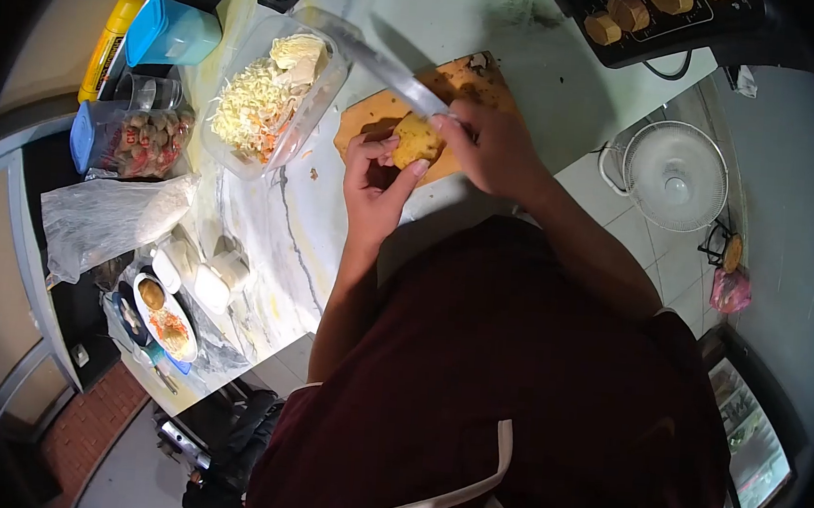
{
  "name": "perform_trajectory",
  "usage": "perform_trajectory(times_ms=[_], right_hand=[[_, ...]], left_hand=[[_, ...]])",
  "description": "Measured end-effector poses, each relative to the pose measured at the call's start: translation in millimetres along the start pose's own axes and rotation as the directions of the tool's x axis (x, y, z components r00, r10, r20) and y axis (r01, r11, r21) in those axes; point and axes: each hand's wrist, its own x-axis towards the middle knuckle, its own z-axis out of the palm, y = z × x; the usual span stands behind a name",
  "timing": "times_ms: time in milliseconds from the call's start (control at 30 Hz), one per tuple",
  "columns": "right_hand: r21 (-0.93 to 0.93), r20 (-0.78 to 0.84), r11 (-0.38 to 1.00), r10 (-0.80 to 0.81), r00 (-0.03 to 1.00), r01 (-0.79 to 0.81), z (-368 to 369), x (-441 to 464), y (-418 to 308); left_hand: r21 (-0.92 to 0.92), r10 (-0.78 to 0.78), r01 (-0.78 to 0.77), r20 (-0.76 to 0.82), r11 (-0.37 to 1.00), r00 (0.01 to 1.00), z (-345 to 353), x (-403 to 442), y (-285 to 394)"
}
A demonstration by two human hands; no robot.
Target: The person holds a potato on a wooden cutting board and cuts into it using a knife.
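My left hand pinches a yellow, brown-flecked potato between thumb and fingers, just over the wooden cutting board. A large knife is gripped in my right hand, its long blade pointing up and left. The blade's near end is right at the potato's upper edge; whether it touches, I cannot tell. Dark scraps lie on the board's far corner. To the left, a clear plastic container holds shredded cabbage and shredded carrot.
Along the table's left side are a blue-lidded tub, a bag of brown pieces, a plastic bag, white containers and an oval plate. A black stove stands at the upper right, a strainer basket below it.
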Motion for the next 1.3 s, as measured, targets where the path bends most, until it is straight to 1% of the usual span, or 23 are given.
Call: perform_trajectory(times_ms=[100, 167, 200, 267, 300, 367, 433, 500, 600, 667, 700, 733, 767, 800, 867, 900, 967, 1033, 1100, 1133, 1200, 1233, 1300], right_hand=[[-0.003, -0.043, 0.998, 0.056, 0.997, -0.057, 0, 4, 4], [-0.022, 0.004, 0.993, -0.115, 0.993, 0.115, 5, -4, -1], [-0.020, 0.007, 0.994, -0.111, 0.994, 0.111, 3, -3, 0], [0.056, -0.048, 0.997, 0.063, 0.997, -0.061, -1, 6, -1], [0.057, -0.051, 0.997, 0.061, 0.997, -0.058, -1, 4, -4], [0.029, 0.042, 0.999, -0.016, 0.999, 0.015, -2, -2, -8], [0.014, 0.029, 1.000, 0.020, 0.999, -0.020, -5, 1, -8], [0.004, 0.017, 0.999, 0.045, 0.999, -0.045, -5, 4, -6], [0.002, 0.014, 1.000, -0.013, 1.000, 0.013, -5, 4, -3], [-0.067, 0.055, 0.995, -0.070, 0.996, 0.073, -5, -3, -8], [-0.068, 0.056, 0.995, -0.068, 0.996, 0.072, -5, -2, -7], [-0.061, 0.036, 0.998, 0.018, 0.999, -0.016, -7, 2, -5], [-0.051, 0.015, 0.993, 0.104, 0.994, -0.103, -7, 5, -5], [-0.052, 0.013, 0.994, 0.100, 0.995, -0.099, -6, 4, -6], [-0.048, 0.045, 0.995, -0.089, 0.995, 0.091, -2, -4, -9], [-0.048, 0.047, 0.995, -0.084, 0.995, 0.087, -2, -3, -6], [-0.040, -0.012, 0.999, 0.023, 1.000, -0.023, -4, 3, 1], [-0.011, -0.048, 0.999, 0.030, 0.998, -0.031, 0, 4, 8], [0.018, -0.067, 0.999, 0.048, 0.997, -0.047, 2, 3, 8], [0.036, -0.056, 0.998, 0.049, 0.997, -0.047, 3, 0, 1], [0.057, -0.047, 0.998, 0.044, 0.998, -0.041, 6, -2, -3], [0.072, -0.019, 0.993, 0.090, 0.996, -0.089, 7, -2, -3], [0.083, 0.014, 0.987, 0.139, 0.990, -0.140, 9, -3, -5]], left_hand=[[0.081, 0.035, -0.037, 0.026, 0.996, 0.999, -1, 2, -5], [0.028, 0.001, 0.000, -0.035, 1.000, 0.999, -3, 0, -9], [0.029, -0.004, 0.005, -0.037, 1.000, 0.999, -2, -1, -7], [0.116, 0.041, -0.043, 0.017, 0.992, 0.999, 2, 2, -1], [0.096, 0.049, -0.050, 0.017, 0.994, 0.999, 2, 2, -3], [0.070, 0.026, -0.026, 0.011, 0.997, 1.000, 0, 2, -3], [0.044, -0.007, 0.007, 0.005, 0.999, 1.000, 2, 0, -2], [0.089, 0.081, -0.083, 0.028, 0.993, 0.996, 4, 3, -1], [0.086, 0.036, -0.038, 0.034, 0.996, 0.999, 0, 2, -4], [0.080, 0.047, -0.049, 0.025, 0.996, 0.999, 1, 1, -3], [0.076, 0.069, -0.070, 0.018, 0.995, 0.997, 2, 2, -2], [0.076, 0.073, -0.074, 0.016, 0.994, 0.997, 2, 2, -3], [0.072, 0.053, -0.054, 0.012, 0.996, 0.999, 1, 1, -4], [0.066, 0.034, -0.034, 0.007, 0.997, 0.999, 1, 2, -5], [0.021, 0.015, -0.015, -0.006, 1.000, 1.000, -2, 2, -5], [-0.025, -0.006, 0.005, -0.014, 1.000, 1.000, -3, 2, -4], [-0.015, -0.050, 0.050, -0.018, 0.999, 0.999, -2, -1, 2], [-0.001, -0.089, 0.089, -0.020, 0.996, 0.996, -2, 1, 15], [0.189, -0.160, 0.157, -0.002, 0.969, 0.987, -6, 0, 29], [0.189, -0.167, 0.165, -0.007, 0.968, 0.986, -11, -3, 25], [0.323, -0.092, 0.083, 0.015, 0.943, 0.996, -19, -1, 17], [0.325, -0.091, 0.081, 0.015, 0.942, 0.996, -17, -1, 20], [0.129, -0.205, 0.203, -0.001, 0.971, 0.979, -9, -3, 30]])
